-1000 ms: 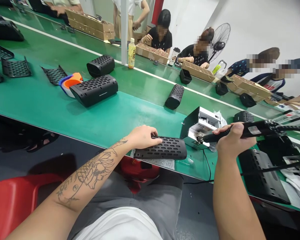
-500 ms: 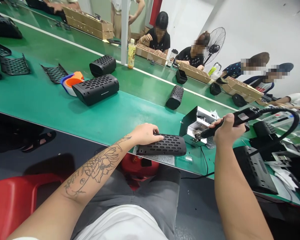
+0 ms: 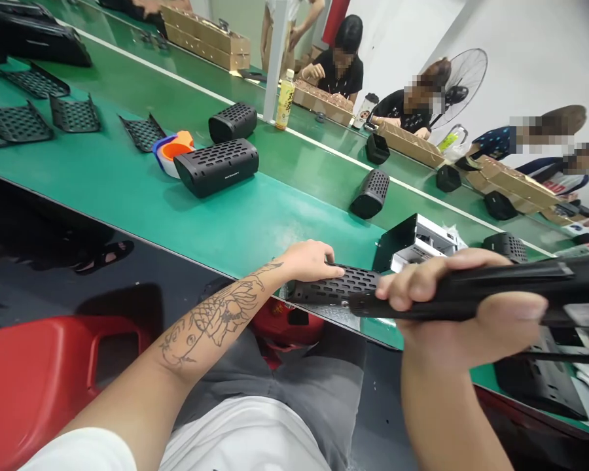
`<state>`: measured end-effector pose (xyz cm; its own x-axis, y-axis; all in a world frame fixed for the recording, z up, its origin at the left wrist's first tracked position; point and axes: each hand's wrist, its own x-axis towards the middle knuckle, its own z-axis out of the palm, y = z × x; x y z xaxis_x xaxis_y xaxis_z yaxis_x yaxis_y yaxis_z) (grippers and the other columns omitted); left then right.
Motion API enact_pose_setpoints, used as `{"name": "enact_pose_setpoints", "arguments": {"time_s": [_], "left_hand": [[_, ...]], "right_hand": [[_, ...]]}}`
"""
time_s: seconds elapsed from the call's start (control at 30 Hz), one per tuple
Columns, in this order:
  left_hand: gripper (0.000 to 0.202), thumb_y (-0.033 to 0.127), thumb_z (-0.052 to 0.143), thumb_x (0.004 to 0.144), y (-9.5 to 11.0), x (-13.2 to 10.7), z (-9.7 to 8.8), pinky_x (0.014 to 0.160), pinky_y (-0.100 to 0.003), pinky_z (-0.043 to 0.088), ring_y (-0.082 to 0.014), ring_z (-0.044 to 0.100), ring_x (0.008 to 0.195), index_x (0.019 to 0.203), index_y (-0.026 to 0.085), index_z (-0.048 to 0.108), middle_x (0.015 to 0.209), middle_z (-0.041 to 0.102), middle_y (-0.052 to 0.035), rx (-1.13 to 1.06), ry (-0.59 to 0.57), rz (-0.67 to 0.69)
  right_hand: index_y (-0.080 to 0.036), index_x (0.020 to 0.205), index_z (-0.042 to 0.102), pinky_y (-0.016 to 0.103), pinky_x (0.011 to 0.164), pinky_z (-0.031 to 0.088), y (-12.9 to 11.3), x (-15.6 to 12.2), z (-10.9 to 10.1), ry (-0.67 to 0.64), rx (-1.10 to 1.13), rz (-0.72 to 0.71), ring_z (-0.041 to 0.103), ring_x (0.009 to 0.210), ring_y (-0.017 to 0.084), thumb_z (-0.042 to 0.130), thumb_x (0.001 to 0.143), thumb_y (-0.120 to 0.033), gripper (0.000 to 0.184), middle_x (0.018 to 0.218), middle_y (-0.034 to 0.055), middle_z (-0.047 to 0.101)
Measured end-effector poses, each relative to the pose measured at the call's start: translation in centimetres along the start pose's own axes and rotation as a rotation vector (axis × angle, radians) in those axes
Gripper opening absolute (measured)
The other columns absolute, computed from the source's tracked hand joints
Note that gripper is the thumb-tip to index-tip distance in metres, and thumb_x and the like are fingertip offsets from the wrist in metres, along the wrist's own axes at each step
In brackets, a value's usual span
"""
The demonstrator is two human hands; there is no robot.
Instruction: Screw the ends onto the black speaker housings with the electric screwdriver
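Near the table's front edge, my left hand [image 3: 310,260] is closed over the left end of a black perforated housing [image 3: 357,281], which lies with its slotted face up. My right hand [image 3: 446,337] grips a black electric screwdriver [image 3: 500,288], held nearly level with its tip pointing left. The tip end overlaps the housing's right end in view; I cannot tell whether they touch. Behind the screwdriver stands a black and silver screw feeder [image 3: 412,241], partly hidden by my right hand.
Two closed black housings [image 3: 220,167] sit to the left, beside an orange and blue tape roll [image 3: 174,152]. Loose perforated covers [image 3: 75,112] lie farther left. Another housing [image 3: 370,194] and a yellow bottle [image 3: 285,99] stand farther back. People work across the table.
My right hand has brought the screwdriver left and nearer from the screw feeder to the housing. My left hand stays on the housing. The whole view has shifted slightly.
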<state>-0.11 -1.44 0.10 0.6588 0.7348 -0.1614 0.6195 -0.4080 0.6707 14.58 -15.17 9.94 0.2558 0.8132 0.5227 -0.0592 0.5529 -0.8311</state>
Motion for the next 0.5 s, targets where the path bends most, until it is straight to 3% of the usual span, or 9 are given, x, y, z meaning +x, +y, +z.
{"name": "enact_pose_setpoints", "arguments": {"time_s": [0.1,0.2,0.33,0.5], "left_hand": [[0.039,0.064,0.078,0.098,0.0,-0.1,-0.1,0.090,-0.034,0.065,-0.0294,0.085,0.119,0.116,0.030,0.086,0.129,0.092,-0.0019,-0.018,-0.005,0.011],[0.034,0.059,0.079,0.096,-0.1,-0.3,-0.4,0.082,-0.035,0.064,-0.0298,0.086,0.108,0.111,0.030,0.086,0.113,0.093,-0.0021,-0.071,-0.042,0.021],[0.025,0.054,0.079,0.094,-0.3,-0.1,-0.2,0.074,-0.034,0.063,-0.0295,0.087,0.097,0.099,0.031,0.086,0.095,0.091,-0.0010,-0.107,-0.081,0.027],[0.022,0.049,0.086,0.091,-0.2,0.2,-0.1,0.085,-0.032,0.066,-0.0290,0.087,0.100,0.105,0.031,0.087,0.095,0.091,-0.0011,-0.064,-0.039,0.007]], "right_hand": [[-0.030,0.096,0.080,0.039,0.045,0.059,2.7,-0.7,2.9,-0.039,0.036,-0.024,0.059,0.041,0.019,0.095,0.089,-0.070,0.043,0.060,-0.0050,0.068],[-0.030,0.096,0.079,0.040,0.046,0.059,4.9,-1.0,4.3,-0.043,0.032,-0.024,0.058,0.042,0.019,0.096,0.090,-0.065,0.039,0.061,-0.0045,0.068],[-0.028,0.093,0.072,0.039,0.049,0.061,5.8,-1.0,4.4,-0.090,0.011,0.020,0.058,0.041,0.017,0.095,0.091,-0.064,0.043,0.060,-0.0066,0.065],[-0.026,0.097,0.071,0.033,0.049,0.059,5.8,-0.9,4.0,-0.246,0.069,0.049,0.062,0.045,0.015,0.093,0.096,-0.051,0.033,0.064,-0.0063,0.068]]}}
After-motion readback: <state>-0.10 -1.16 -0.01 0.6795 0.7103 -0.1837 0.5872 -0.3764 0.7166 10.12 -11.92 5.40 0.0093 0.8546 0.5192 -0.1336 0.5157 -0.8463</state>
